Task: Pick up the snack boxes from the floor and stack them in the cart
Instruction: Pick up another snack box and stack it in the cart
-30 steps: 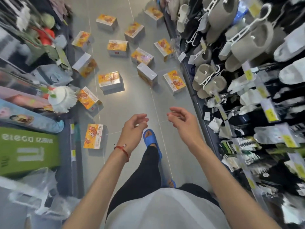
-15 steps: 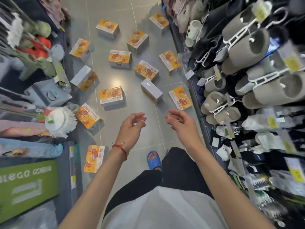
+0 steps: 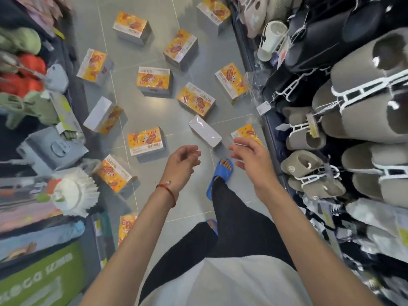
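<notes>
No box is held by the left hand (image 3: pixel 181 166) or right hand (image 3: pixel 251 160), both loosely open, and the nearest snack box (image 3: pixel 205 134), white face up on the floor (image 3: pixel 189 202), is found at twelve o'clock between them, its long axis ten-to-four, judged slightly nearer the right.

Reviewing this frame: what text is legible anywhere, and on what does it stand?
Green box: white lettering, blurred and cut off, perhaps "...eca"; not certain.
Snack boxes: printed characters on the lids, too blurred to read.
Hanging tag: too small to read.
</notes>
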### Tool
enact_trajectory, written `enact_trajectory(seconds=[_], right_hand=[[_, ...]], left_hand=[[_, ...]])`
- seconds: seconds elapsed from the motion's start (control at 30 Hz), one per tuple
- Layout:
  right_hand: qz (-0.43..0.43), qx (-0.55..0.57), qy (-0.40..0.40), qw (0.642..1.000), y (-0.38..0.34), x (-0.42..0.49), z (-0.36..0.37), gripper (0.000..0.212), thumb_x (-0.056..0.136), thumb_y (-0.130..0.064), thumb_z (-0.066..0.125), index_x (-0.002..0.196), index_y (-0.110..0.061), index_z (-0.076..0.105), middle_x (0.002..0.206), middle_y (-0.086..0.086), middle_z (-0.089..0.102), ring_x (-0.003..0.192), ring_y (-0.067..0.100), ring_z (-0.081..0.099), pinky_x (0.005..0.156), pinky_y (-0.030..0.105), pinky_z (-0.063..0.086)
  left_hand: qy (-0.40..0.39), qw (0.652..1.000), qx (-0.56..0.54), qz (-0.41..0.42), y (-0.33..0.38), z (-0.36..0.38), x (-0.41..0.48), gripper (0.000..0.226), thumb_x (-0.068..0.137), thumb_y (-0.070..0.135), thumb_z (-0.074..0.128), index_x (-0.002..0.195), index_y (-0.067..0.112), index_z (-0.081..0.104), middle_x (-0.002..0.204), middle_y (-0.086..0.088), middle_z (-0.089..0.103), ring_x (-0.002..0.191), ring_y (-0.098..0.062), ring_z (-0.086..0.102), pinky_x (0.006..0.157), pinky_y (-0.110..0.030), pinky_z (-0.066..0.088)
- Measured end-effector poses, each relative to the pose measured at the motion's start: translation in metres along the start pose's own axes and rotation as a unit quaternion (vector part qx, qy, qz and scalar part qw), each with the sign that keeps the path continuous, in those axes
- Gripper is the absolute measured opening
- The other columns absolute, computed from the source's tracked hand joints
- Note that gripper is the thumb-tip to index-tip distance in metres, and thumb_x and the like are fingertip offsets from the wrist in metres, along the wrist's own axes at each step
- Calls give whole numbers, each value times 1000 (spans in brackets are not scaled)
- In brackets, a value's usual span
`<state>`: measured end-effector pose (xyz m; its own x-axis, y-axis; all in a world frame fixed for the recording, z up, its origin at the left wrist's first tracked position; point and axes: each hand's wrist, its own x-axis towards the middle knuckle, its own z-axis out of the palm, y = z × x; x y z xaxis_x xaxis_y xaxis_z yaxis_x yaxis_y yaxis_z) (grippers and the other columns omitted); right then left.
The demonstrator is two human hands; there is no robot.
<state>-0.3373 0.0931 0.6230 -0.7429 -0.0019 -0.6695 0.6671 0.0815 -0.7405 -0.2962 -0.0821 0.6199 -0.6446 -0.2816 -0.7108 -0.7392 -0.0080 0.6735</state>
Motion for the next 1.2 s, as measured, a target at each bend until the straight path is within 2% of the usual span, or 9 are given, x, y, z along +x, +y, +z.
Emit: enact_trajectory(seconds=[0.33, 0.47, 0.6, 0.67, 0.8, 0.93, 1.03, 1.1, 1.2], right_hand=[[115, -1, 17, 993, -46, 127, 19, 15, 98, -12, 63, 107, -23, 68, 96, -2, 71, 92, 13, 67, 84, 26, 54], [189, 49, 40, 980, -41, 168, 35, 17, 98, -12, 62, 113, -19, 67, 106, 5, 73, 93, 16, 69, 84, 28, 57], [208, 64, 70, 974, -33, 213, 53, 16, 98, -10, 61, 112, -19, 66, 108, 8, 72, 93, 18, 67, 96, 35, 56], [227, 70, 94, 967, -24, 235, 59, 13, 100, -11, 59, 106, -20, 66, 104, 7, 71, 93, 20, 67, 95, 36, 56], [285, 104, 145, 942, 6, 268, 69, 13, 101, -14, 58, 93, -21, 64, 94, 4, 67, 97, 23, 66, 90, 32, 55], [345, 121, 160, 917, 54, 307, 81, 13, 100, -9, 55, 92, -2, 63, 100, 21, 61, 90, 31, 59, 79, 30, 56], [371, 123, 167, 905, 90, 343, 90, 38, 101, -9, 52, 128, 18, 55, 134, 38, 54, 113, 48, 62, 107, 48, 50], [390, 129, 174, 895, 117, 371, 93, 32, 101, -13, 54, 117, 14, 62, 133, 35, 58, 110, 39, 66, 110, 50, 48], [386, 108, 184, 898, 161, 417, 96, 17, 101, -26, 57, 89, -14, 62, 120, 19, 67, 108, 29, 64, 91, 43, 58]], left_hand=[[-6, 996, -5, -93, 72, 13, 132, 25, 103, 10, 49, 124, 13, 61, 118, -5, 68, 103, -21, 66, 95, -37, 49], [6, 986, -26, -163, 78, 14, 189, 27, 98, 5, 57, 124, 5, 64, 108, -8, 67, 86, -17, 63, 70, -23, 49], [-13, 983, 4, -182, 76, 15, 248, 27, 98, 8, 58, 124, 8, 65, 112, -7, 67, 96, -19, 65, 69, -21, 50], [-39, 980, 57, -185, 70, 15, 280, 22, 99, 7, 57, 119, 9, 65, 113, -9, 65, 102, -22, 64, 67, -20, 50], [-77, 969, 143, -189, 51, 13, 330, 19, 100, 6, 51, 88, 17, 61, 89, -6, 63, 80, -20, 62, 52, -15, 48], [-82, 953, 202, -212, 18, 9, 391, 10, 96, 24, 55, 89, 20, 62, 111, -11, 68, 101, -30, 67, 92, -37, 55], [-83, 939, 247, -223, -8, 11, 435, 7, 95, 22, 59, 89, 21, 61, 114, -11, 64, 106, -33, 63, 98, -44, 52], [-102, 930, 273, -225, -25, 19, 465, 11, 92, 18, 64, 82, 19, 59, 102, -9, 60, 98, -30, 59, 90, -39, 50], [-70, 932, 270, -232, -56, 32, 516, 20, 89, 30, 66, 78, 15, 59, 85, -4, 57, 96, -29, 56, 91, -39, 49]])
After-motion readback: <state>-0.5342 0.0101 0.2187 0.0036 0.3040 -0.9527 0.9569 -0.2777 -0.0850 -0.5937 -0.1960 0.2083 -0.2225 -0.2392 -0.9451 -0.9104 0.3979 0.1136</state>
